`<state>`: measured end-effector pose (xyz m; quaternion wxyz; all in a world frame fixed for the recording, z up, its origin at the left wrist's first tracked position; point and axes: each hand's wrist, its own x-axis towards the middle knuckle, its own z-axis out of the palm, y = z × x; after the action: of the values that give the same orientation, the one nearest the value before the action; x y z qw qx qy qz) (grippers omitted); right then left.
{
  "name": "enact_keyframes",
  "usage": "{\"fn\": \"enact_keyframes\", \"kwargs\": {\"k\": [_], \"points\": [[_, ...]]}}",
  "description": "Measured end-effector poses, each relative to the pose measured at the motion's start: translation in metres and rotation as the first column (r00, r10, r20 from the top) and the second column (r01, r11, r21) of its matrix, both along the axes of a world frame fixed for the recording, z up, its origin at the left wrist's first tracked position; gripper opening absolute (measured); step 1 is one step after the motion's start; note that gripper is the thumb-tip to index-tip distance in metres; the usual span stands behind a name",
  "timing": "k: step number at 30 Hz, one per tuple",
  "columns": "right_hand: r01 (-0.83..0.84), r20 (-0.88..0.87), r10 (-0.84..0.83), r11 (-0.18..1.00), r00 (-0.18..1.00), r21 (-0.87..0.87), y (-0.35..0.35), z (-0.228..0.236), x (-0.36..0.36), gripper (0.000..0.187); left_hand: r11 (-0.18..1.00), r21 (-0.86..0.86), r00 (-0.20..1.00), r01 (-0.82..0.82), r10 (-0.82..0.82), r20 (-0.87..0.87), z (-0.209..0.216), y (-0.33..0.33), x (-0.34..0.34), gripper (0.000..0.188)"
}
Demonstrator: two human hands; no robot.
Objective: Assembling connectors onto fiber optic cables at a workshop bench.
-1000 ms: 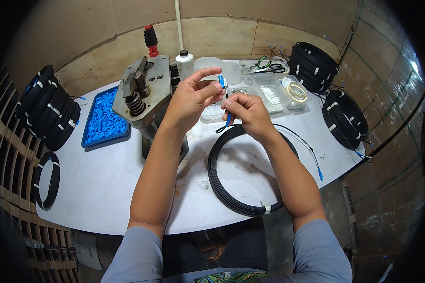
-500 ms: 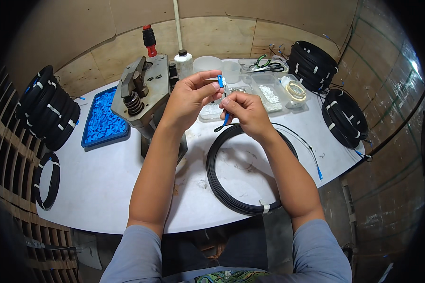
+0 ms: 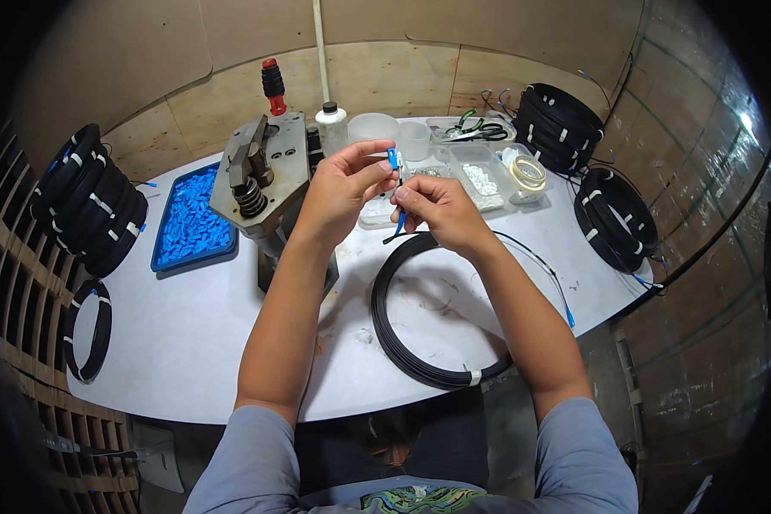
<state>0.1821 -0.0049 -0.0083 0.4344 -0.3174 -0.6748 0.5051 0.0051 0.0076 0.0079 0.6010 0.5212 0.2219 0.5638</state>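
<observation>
Two hands (image 3: 341, 195) (image 3: 446, 211) pinch blue-tipped cable (image 3: 392, 159); a round coil (image 3: 381, 310) lies below.

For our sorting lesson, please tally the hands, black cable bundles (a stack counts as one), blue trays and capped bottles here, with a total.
Hands: 2 (left hand, right hand)
Black cable bundles: 5 (left stack, left ring, middle coil, rear-right stack, front-right stack)
Blue trays: 1
Capped bottles: 1
Total: 9
</observation>
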Motion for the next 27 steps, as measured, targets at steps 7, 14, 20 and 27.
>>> {"fn": "enact_keyframes", "kwargs": {"k": [7,14,20,27], "points": [[0.060,0.043,-0.060,0.998,0.997,0.004,0.003,0.003,-0.001,0.023,1.000,-0.014,1.000,-0.014,0.014,0.009,-0.004,0.005,0.002,0.027],[0.093,-0.008,-0.093,0.993,0.996,0.066,0.004,-0.008,-0.004,0.020,1.000,-0.005,1.000,0.021,-0.021,0.023,-0.004,0.005,0.003,0.026],[0.116,-0.095,-0.109,0.991,0.989,0.071,-0.002,-0.016,-0.002,0.020,0.998,-0.004,0.997,0.058,-0.058,-0.041,-0.004,0.003,0.004,0.028],[0.125,-0.105,-0.119,0.991,0.987,0.051,-0.006,-0.015,-0.004,0.020,0.998,0.007,0.997,0.058,-0.058,-0.053,-0.005,0.003,0.003,0.028]]}}
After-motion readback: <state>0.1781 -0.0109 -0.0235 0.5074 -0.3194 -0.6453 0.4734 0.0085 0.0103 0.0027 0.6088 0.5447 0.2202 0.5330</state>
